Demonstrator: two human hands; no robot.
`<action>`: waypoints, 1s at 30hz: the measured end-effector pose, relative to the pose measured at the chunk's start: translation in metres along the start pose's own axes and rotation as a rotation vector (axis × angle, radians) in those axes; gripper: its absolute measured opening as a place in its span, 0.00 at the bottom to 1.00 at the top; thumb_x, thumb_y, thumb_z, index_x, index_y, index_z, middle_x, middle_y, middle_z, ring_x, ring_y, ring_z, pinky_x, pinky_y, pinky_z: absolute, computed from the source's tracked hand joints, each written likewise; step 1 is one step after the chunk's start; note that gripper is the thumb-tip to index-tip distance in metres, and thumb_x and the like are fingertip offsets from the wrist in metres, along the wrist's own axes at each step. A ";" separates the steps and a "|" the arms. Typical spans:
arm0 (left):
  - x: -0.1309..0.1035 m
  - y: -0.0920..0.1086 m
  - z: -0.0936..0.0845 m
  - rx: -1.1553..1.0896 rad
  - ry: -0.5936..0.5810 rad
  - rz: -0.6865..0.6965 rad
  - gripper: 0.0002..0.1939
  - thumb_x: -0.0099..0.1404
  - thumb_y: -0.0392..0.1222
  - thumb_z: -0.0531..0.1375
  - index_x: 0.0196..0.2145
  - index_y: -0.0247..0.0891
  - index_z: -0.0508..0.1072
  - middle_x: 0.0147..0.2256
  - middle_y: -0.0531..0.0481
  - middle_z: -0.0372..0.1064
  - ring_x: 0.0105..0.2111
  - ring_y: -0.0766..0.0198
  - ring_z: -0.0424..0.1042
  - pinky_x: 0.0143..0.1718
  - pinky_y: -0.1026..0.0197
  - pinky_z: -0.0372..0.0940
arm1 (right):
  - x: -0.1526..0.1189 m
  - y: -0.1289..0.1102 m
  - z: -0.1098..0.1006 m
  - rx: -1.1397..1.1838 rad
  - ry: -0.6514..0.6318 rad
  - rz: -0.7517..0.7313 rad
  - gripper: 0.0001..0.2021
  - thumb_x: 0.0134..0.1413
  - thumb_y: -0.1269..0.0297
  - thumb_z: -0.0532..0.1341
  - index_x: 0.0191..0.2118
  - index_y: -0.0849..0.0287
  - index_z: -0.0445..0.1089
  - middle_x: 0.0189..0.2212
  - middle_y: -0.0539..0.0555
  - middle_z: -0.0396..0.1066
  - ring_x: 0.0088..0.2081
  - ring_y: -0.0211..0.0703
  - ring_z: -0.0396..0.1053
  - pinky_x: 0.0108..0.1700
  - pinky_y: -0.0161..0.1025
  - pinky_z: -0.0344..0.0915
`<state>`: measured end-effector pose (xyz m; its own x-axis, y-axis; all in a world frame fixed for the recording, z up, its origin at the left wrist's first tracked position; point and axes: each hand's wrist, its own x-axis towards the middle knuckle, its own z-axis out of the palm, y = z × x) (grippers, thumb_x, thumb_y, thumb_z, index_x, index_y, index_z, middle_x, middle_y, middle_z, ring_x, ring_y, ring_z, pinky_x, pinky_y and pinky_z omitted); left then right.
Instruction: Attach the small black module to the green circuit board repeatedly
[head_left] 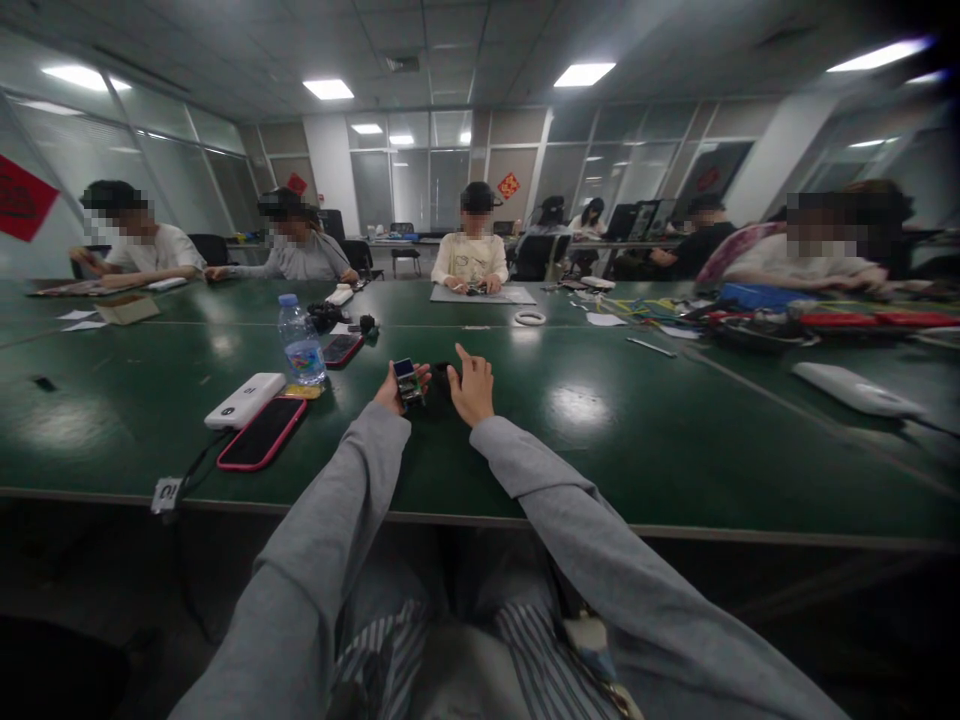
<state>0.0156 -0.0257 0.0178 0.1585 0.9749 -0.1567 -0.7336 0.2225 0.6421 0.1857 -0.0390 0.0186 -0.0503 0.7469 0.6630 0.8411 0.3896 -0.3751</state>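
My left hand (387, 390) is closed around a small circuit board with a little screen (405, 370), held upright just above the green table. Its screen looks dark blue, and bare electronic parts show below it. To the right of the board, my right hand (472, 388) has its fingers apart, the index finger stretched forward, and nothing in its grasp. A small dark thing (442, 374) lies between the two hands, close to my right thumb; its kind and whether the thumb touches it I cannot tell.
On the green table (600, 480), a water bottle (301, 345), a white power bank (246, 400), a pink-cased phone (262, 433) and a dark phone (343, 349) stand or lie to the left. Ahead is a white ring (529, 318). At right lie another white device (855, 388) and cables. Several people sit around.
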 end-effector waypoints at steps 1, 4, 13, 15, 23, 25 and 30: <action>0.001 0.000 -0.001 0.001 -0.005 0.001 0.27 0.67 0.56 0.43 0.45 0.31 0.68 0.41 0.40 0.72 0.41 0.60 0.71 0.40 0.59 0.65 | 0.001 -0.004 -0.007 0.014 0.030 -0.040 0.23 0.64 0.55 0.44 0.62 0.54 0.49 0.48 0.59 0.55 0.48 0.47 0.53 0.50 0.44 0.55; 0.002 0.000 -0.003 -0.003 -0.005 0.010 0.27 0.66 0.57 0.43 0.45 0.31 0.68 0.39 0.41 0.72 0.38 0.61 0.72 0.37 0.60 0.66 | 0.001 -0.014 -0.024 0.048 0.052 -0.139 0.25 0.64 0.57 0.43 0.65 0.51 0.43 0.50 0.57 0.54 0.50 0.47 0.53 0.52 0.45 0.54; -0.002 0.006 -0.002 0.032 0.035 0.059 0.26 0.67 0.54 0.43 0.41 0.30 0.70 0.36 0.40 0.73 0.36 0.61 0.71 0.37 0.61 0.65 | -0.001 0.000 0.004 -0.009 -0.066 -0.009 0.32 0.60 0.50 0.49 0.65 0.60 0.42 0.46 0.62 0.57 0.47 0.52 0.57 0.49 0.48 0.57; -0.003 0.008 -0.003 0.037 0.040 0.065 0.26 0.68 0.53 0.42 0.42 0.30 0.69 0.36 0.40 0.73 0.36 0.61 0.71 0.37 0.61 0.65 | -0.002 0.007 0.014 -0.026 -0.132 0.015 0.37 0.56 0.48 0.55 0.64 0.63 0.43 0.47 0.65 0.56 0.48 0.53 0.57 0.49 0.49 0.58; -0.004 0.012 -0.006 -0.039 0.079 0.059 0.26 0.67 0.54 0.43 0.46 0.30 0.68 0.35 0.41 0.73 0.33 0.63 0.73 0.32 0.62 0.68 | -0.007 0.014 0.022 0.016 -0.294 0.050 0.36 0.52 0.60 0.59 0.64 0.61 0.43 0.47 0.63 0.56 0.46 0.49 0.62 0.48 0.45 0.61; -0.004 0.013 -0.006 -0.056 0.082 0.057 0.27 0.67 0.54 0.43 0.46 0.30 0.68 0.35 0.41 0.74 0.32 0.63 0.73 0.32 0.63 0.68 | -0.007 0.013 0.021 0.018 -0.287 0.046 0.36 0.52 0.60 0.59 0.63 0.61 0.44 0.47 0.63 0.56 0.46 0.50 0.62 0.49 0.45 0.61; -0.006 0.013 -0.006 -0.081 0.073 0.062 0.26 0.67 0.53 0.43 0.44 0.29 0.69 0.35 0.40 0.73 0.33 0.63 0.72 0.34 0.64 0.68 | -0.006 0.013 0.021 -0.011 -0.208 0.020 0.36 0.52 0.54 0.59 0.62 0.64 0.47 0.48 0.65 0.54 0.49 0.53 0.58 0.49 0.48 0.61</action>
<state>0.0017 -0.0284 0.0226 0.0648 0.9825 -0.1746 -0.7920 0.1571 0.5900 0.1855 -0.0273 -0.0037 -0.1423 0.8500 0.5072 0.8489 0.3683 -0.3790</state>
